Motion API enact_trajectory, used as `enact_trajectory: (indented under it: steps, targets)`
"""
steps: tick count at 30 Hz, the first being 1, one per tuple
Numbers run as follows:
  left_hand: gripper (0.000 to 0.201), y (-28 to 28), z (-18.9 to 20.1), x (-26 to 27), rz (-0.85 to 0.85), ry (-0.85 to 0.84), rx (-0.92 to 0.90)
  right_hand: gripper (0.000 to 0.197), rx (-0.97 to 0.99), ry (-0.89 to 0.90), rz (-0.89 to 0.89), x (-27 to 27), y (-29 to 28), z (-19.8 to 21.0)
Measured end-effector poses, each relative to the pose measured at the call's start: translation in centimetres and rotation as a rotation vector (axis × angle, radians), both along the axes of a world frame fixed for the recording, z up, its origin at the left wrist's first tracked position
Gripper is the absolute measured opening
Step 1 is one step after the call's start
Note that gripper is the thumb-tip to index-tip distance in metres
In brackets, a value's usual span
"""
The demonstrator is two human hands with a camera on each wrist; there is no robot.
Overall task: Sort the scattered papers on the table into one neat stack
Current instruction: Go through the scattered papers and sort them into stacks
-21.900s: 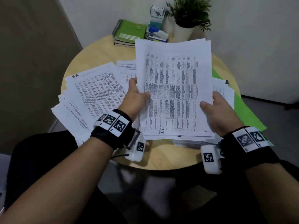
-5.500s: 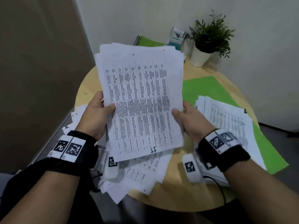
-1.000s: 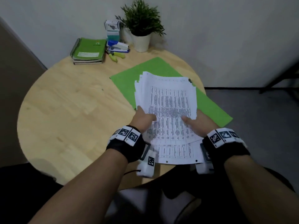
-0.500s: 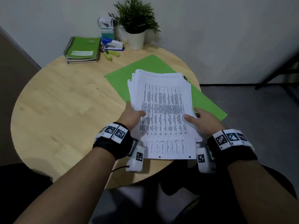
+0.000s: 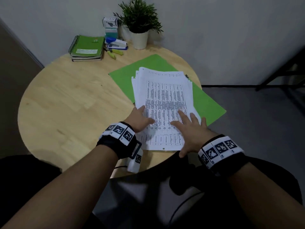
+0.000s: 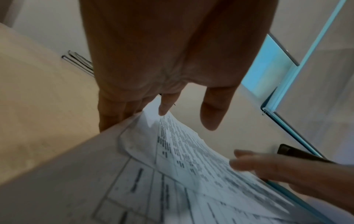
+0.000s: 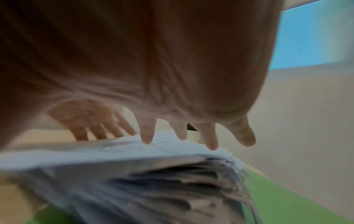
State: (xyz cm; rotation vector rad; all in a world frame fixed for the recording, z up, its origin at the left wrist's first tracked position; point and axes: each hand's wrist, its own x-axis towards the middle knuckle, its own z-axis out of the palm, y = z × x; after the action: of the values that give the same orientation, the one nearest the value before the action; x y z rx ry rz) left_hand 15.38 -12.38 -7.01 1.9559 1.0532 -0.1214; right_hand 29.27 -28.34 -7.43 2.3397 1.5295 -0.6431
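One pile of white printed papers [image 5: 165,96] lies on a green folder [image 5: 208,104] at the right side of the round wooden table [image 5: 74,100]; its sheets are slightly fanned at the far and left edges. My left hand [image 5: 140,118] lies with straight fingers along the pile's near left edge. My right hand [image 5: 189,128] rests flat, fingers spread, on the pile's near right part. In the left wrist view my left fingers [image 6: 164,106] reach the paper edge [image 6: 172,136]. In the right wrist view the spread right fingers [image 7: 208,136] hover just over the blurred stack [image 7: 153,166].
At the table's far side lie green spiral notebooks [image 5: 86,47], a stapler [image 5: 116,43], a green marker [image 5: 113,53], small stacked boxes [image 5: 110,28] and a potted plant [image 5: 139,22]. The near table edge runs just under the pile's front. Grey floor lies to the right.
Both hands have let go of the pile's sides and now lie flat with straight fingers on it. The pile rests on the folder and table.
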Motion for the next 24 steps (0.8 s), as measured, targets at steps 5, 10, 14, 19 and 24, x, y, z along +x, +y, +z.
enact_trajectory:
  steps: [5, 10, 14, 19, 24]
  targets:
    - [0.071, -0.1, 0.3, 0.3, 0.047, -0.026, -0.007, 0.079, 0.191, 0.096, -0.088, 0.8, 0.0, -0.4]
    - [0.065, 0.4, -0.5, 0.5, 0.093, -0.035, -0.029, 0.064, 0.281, 0.178, -0.138, 1.7, 0.3, 0.0]
    - [0.070, 2.3, -0.5, 0.5, 0.277, -0.088, -0.095, 0.073, 0.529, 0.256, -0.383, 3.8, 1.2, 1.5]
    - [0.070, 4.9, -0.7, 2.4, 0.389, -0.105, -0.108, 0.072, 0.393, 0.291, -0.655, 5.6, 3.3, 1.1]
    - [0.042, 5.3, -1.2, 4.0, 0.326, -0.084, -0.073, 0.057, 0.402, 0.234, -0.649, 6.7, 4.0, 0.5]
